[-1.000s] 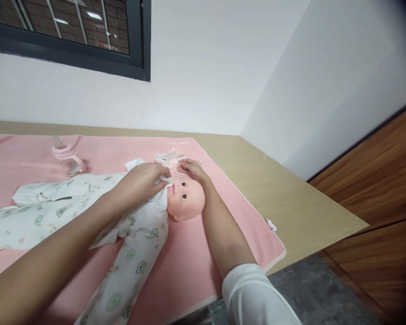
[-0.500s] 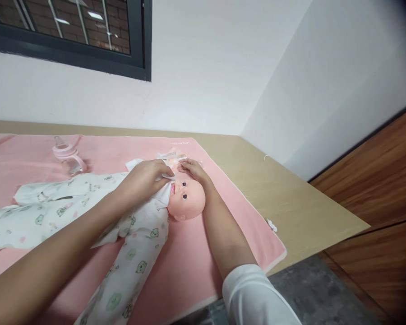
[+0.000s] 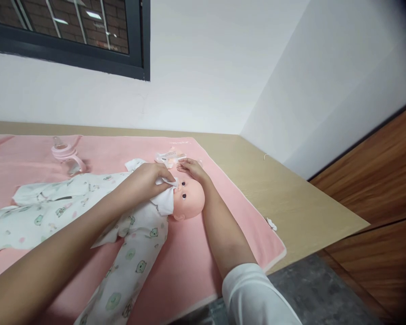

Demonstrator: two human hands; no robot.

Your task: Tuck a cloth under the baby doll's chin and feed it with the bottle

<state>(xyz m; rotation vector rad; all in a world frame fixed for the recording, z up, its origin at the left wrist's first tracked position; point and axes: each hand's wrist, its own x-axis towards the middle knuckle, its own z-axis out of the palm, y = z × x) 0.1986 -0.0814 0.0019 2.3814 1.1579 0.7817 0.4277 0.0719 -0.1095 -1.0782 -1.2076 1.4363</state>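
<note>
A baby doll (image 3: 189, 201) with a bald head lies on its back, dressed in a white patterned sleepsuit (image 3: 98, 192). My left hand (image 3: 152, 180) pinches a thin white tissue (image 3: 172, 183) over the doll's mouth, covering it; both eyes show. The white collar part (image 3: 164, 201) lies just below the chin. My right hand (image 3: 192, 169) rests along the far side of the doll's head, fingers stretched out, the forearm curving round the crown.
Under the doll is a pink mat (image 3: 186, 253) on a wooden table (image 3: 257, 185). A baby bottle (image 3: 67, 155) with a pink handle lies at the back left. Clear plastic packaging (image 3: 167, 158) lies beyond my hands. A small white item (image 3: 271, 224) sits at the mat's right edge.
My left hand has shifted slightly right with the tissue, further over the doll's mouth. The white collar part has moved up towards the chin. My right hand stays beside the head.
</note>
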